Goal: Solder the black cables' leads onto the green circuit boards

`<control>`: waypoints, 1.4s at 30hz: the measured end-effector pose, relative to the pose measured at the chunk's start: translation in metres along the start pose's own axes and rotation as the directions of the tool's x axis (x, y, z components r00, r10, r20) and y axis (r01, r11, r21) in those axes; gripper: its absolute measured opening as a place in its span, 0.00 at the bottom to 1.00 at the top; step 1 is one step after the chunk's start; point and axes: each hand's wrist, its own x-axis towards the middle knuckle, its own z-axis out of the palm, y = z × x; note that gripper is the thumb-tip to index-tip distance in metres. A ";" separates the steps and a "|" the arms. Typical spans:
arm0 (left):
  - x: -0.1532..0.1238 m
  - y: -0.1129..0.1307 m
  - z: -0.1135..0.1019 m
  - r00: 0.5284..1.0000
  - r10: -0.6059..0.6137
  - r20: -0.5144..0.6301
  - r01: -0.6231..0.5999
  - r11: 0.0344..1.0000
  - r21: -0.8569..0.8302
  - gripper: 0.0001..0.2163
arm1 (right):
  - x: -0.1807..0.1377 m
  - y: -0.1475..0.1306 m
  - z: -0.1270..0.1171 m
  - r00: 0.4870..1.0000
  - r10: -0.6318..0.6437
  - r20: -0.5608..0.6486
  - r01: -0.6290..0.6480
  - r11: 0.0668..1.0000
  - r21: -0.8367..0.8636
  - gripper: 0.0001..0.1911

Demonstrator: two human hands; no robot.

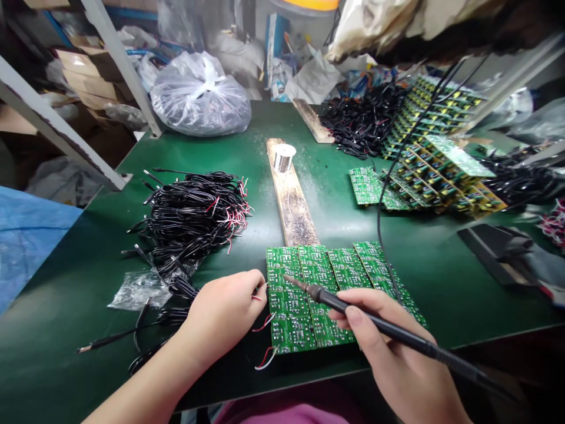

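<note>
The left hand point(229, 301) is closed, fingers curled and pinching a wire point(256, 297) at the left edge of the boards point(314, 321); red and white show at the fingertips. The right hand point(395, 347) grips the iron point(333, 300) between thumb and fingers, its tip directed leftward over the boards toward the left hand. Whether the tip touches cannot be told. The boards lie on the desk point(212, 388) between the hands. Two red-and-white leads point(266, 357) stand out from their left edge, nearer the body than the left hand. Black cables point(189, 218) are piled beyond and left of that hand. Ahead of both hands, a spool point(283, 159) stands on a wooden strip point(296, 206). Stacked boards point(450, 176) sit beyond the right hand.
</note>
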 end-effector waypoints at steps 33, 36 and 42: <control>-0.002 -0.005 0.005 0.998 0.052 -0.039 -0.051 0.998 0.034 0.11 | 0.077 0.005 0.006 1.000 0.015 0.005 -0.014 0.984 -0.176 0.12; -0.002 -0.005 0.004 0.998 0.057 -0.035 -0.056 0.998 0.037 0.11 | 0.078 0.005 0.007 1.000 0.015 0.009 -0.013 0.983 -0.182 0.12; 0.000 -0.006 0.005 0.998 0.052 -0.042 -0.050 0.998 0.042 0.11 | 0.079 0.005 0.007 1.000 0.016 0.000 -0.015 0.982 -0.187 0.12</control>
